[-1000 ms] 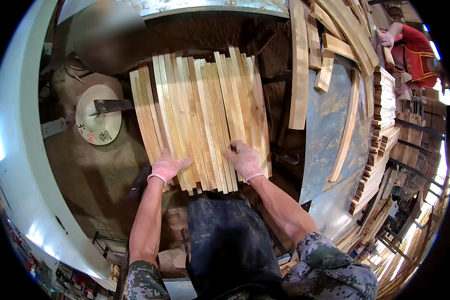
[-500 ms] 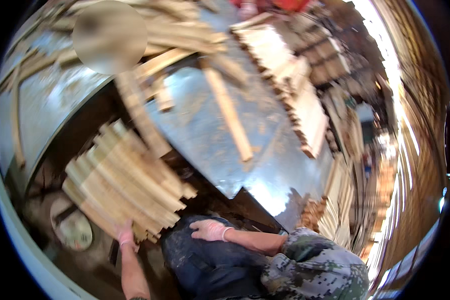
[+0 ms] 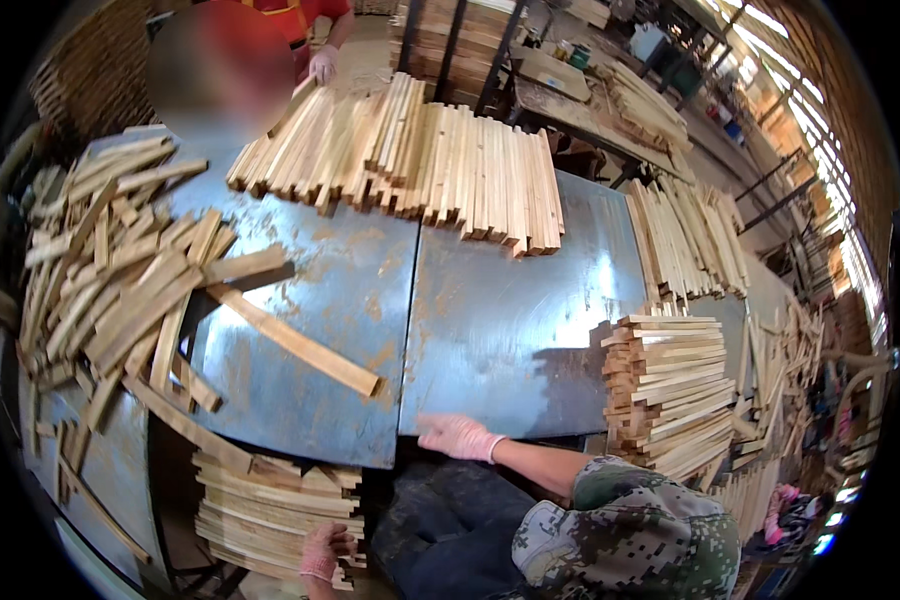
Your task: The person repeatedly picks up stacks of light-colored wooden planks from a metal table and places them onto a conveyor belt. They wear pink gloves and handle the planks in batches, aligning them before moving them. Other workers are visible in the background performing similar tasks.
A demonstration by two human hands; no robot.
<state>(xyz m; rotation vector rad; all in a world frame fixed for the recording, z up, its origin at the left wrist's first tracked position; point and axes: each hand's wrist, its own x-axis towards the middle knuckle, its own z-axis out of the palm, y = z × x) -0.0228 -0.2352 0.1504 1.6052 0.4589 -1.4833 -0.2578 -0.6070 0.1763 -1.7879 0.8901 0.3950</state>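
Observation:
My left hand, in a thin pinkish glove, rests against the near right part of a stack of pale wood strips below the table's front edge. Its fingers look loosely bent, with no strip closed inside them. My right hand, gloved alike, lies over the metal table's near edge, above my dark-trousered leg. Its fingers are extended and hold nothing. A single wood strip lies slantwise on the table ahead, its far end at a heap of loose strips on the left.
Rows of strips line the table's far side, where a person in red has a gloved hand at their left end. A neat stack stands at the right, with another bundle beyond it. Shelving posts rise behind.
My view has swung, bringing the far rows and the person in red into fuller sight. My right hand has gone from my leg to the table edge. My left hand remains by the lower stack.

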